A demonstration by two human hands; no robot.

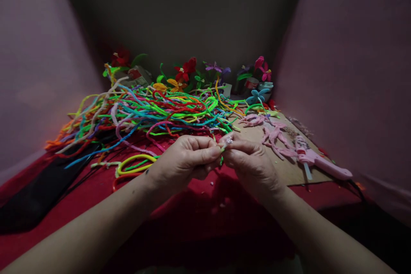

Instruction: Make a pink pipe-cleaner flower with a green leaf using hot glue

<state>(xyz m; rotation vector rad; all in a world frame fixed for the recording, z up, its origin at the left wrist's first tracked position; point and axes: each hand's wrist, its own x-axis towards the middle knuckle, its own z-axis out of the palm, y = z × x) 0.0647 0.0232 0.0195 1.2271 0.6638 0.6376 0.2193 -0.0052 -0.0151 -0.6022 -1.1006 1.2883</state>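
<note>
My left hand (189,156) and my right hand (252,162) meet over the front of the red cloth. Between their fingertips is a short pale-green pipe cleaner (222,148), mostly covered by the fingers. Both hands are closed in a pinch on it. A white sparkly ornament (229,140), perhaps a ring, shows at my right fingers. Just beyond my left hand lies a big tangle of coloured pipe cleaners (167,111). Pink fuzzy petal shapes (278,137) rest to the right of my right hand.
A pink glue gun (330,166) lies on a cardboard sheet (289,173) at the right. Pipe-cleaner flowers, including a red one (186,69) and a blue one (257,95), stand along the back. A black strip-like object (35,197) is at the left on the red cloth (80,214).
</note>
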